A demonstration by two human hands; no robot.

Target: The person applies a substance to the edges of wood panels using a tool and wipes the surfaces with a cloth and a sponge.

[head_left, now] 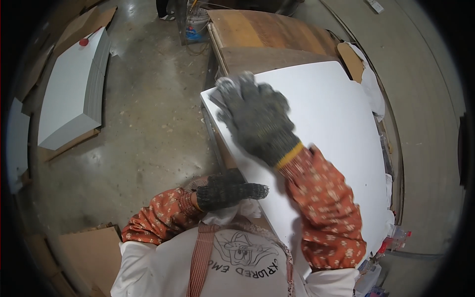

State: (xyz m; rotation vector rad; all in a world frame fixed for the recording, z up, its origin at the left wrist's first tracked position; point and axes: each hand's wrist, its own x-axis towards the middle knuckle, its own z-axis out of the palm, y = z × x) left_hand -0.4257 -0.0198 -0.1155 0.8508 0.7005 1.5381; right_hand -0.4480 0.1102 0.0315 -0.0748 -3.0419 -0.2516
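A large white panel [336, 123] lies flat in front of me, on a workbench. My right hand [260, 116], in a dark grey knit glove with a yellow cuff, reaches across to the panel's far left corner. Its fingers are bent and slightly blurred, closed on something flat and greyish that mostly hides under the glove. At the near left edge, my left hand [225, 192], in a darker glove, grips the panel with a finger or thumb lying over the top face. The rest of that hand's fingers are hidden below the edge.
A stack of white panels [74, 94] with a small red object [83, 42] stands on the floor at left. Brown boards [277, 32] lie beyond the panel, near a bucket [197, 24]. Cardboard [91, 255] is at lower left. Plastic bottles [398, 237] sit along the right side.
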